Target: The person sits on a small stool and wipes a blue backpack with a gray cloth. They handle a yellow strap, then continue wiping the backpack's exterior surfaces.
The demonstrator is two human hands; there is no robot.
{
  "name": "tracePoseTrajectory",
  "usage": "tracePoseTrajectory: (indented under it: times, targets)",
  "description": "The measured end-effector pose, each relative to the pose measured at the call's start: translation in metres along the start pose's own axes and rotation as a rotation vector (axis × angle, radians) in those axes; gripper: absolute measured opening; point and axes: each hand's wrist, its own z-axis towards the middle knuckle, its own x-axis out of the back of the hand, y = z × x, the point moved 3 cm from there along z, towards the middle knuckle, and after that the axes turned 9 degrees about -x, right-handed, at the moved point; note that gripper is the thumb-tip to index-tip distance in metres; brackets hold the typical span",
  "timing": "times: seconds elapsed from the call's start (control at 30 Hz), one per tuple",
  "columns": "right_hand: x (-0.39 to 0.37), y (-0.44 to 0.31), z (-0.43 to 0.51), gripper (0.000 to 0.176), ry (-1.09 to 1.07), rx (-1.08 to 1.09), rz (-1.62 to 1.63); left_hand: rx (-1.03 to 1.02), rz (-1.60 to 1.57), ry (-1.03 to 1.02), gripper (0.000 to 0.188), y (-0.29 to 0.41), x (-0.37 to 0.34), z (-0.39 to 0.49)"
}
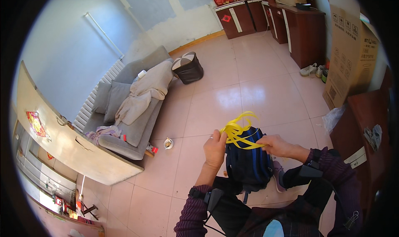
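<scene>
Loops of flat yellow strap (240, 132) hang between my two hands, above a dark backpack with blue trim (249, 165). My left hand (215, 148) grips the bunched loops at their left side. At the right, my right hand (274, 146) pinches strands of the same strap. The backpack rests on the floor between my legs, its top partly hidden by the strap. Whether the strap is one length or more, I cannot tell.
A grey sofa (146, 121) with a beige blanket stands at the left, a black stool (188, 68) beyond it. A white cup (168, 143) sits on the tiled floor. To the right are a tall cardboard box (346, 59), shoes (309, 69) and a dark red cabinet (349, 137).
</scene>
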Motion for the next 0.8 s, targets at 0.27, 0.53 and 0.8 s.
tracePoseTrajectory:
  times: [0.27,0.53,0.8]
  targets:
    - [0.03,-0.04,-0.005,0.012,0.231,0.786,-0.868,-0.395,-0.173,-0.266,0.018,0.029,0.002,0.002]
    - [0.053,-0.041,0.009,0.013,0.058,0.537,-0.285,0.126,-1.391,-0.126,0.018,0.028,0.01,-0.004]
    - [0.02,-0.004,0.003,0.023,-0.337,-0.034,0.639,0.659,-1.866,0.115,0.009,0.032,-0.005,-0.022]
